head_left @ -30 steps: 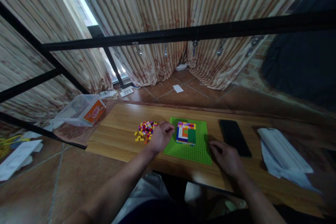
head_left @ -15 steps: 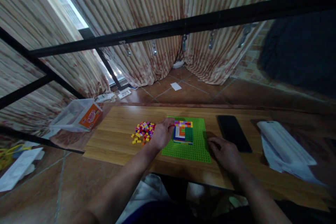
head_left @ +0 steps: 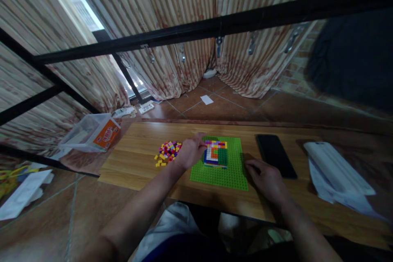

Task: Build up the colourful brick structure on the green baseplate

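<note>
My left hand (head_left: 190, 151) is closed in a pinch at the upper left corner of a low stack of coloured building bricks (head_left: 221, 158). A small reddish brick shows at its fingertips, touching or just beside the stack; I cannot tell which. The stack, with white, orange, green and yellow bricks on top, sits on a green studded baseplate (head_left: 235, 176). To the left lies a pile of loose small bricks (head_left: 168, 150), partly behind my left hand. My right hand (head_left: 264, 176) rests by the baseplate's right edge, fingers curled together, with nothing visible in them.
On the wooden table (head_left: 138, 139), a black phone (head_left: 276, 156) and a white packet (head_left: 339, 168) lie to the right. A clear plastic box (head_left: 89, 133) with an orange label stands beyond the left end. A black metal rail (head_left: 184, 32) crosses in front of the curtains.
My left hand has moved right and slightly away from me, from the baseplate's left edge to the stack's upper left corner. My right hand stays in place.
</note>
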Action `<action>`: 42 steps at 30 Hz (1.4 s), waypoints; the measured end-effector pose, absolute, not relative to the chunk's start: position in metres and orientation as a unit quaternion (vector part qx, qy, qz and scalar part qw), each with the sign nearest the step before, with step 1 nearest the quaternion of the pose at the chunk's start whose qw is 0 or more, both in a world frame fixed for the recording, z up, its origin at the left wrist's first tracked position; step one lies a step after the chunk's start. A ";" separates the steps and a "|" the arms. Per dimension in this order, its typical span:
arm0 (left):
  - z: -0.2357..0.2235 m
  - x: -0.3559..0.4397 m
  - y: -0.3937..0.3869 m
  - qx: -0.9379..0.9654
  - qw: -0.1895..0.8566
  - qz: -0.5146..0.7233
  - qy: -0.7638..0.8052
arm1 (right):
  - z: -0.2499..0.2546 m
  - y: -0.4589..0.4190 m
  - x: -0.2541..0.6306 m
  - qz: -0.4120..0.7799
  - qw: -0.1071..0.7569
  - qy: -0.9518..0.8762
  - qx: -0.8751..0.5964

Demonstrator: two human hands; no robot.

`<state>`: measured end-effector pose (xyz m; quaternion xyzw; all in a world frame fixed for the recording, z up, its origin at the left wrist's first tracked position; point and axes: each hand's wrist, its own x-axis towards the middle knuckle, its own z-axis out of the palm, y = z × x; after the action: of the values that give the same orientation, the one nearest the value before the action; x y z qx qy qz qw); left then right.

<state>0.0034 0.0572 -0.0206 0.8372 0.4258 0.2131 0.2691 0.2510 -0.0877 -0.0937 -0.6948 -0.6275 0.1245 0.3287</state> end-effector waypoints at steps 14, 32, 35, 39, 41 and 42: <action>-0.050 0.012 0.056 0.471 0.650 0.364 0.472 | -0.095 -0.088 0.252 0.124 0.338 -0.617 -0.699; -0.049 0.019 0.048 0.344 0.735 0.397 0.427 | -0.100 -0.087 0.254 0.123 0.325 -0.609 -0.713; -0.046 0.010 0.043 0.401 0.697 0.413 0.428 | -0.100 -0.087 0.255 0.114 0.325 -0.612 -0.712; -0.039 -0.026 0.039 0.494 0.609 0.434 0.443 | -0.103 -0.089 0.258 0.101 0.325 -0.615 -0.712; -0.037 -0.054 0.040 0.514 0.582 0.438 0.454 | -0.105 -0.090 0.259 0.092 0.327 -0.618 -0.709; -0.036 -0.070 0.041 0.523 0.568 0.435 0.464 | -0.106 -0.090 0.259 0.089 0.327 -0.620 -0.708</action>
<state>-0.0698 0.0406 -0.0363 0.5228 0.4636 0.4348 0.5681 0.2595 -0.0898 -0.1062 -0.7077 -0.6199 0.0894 0.3270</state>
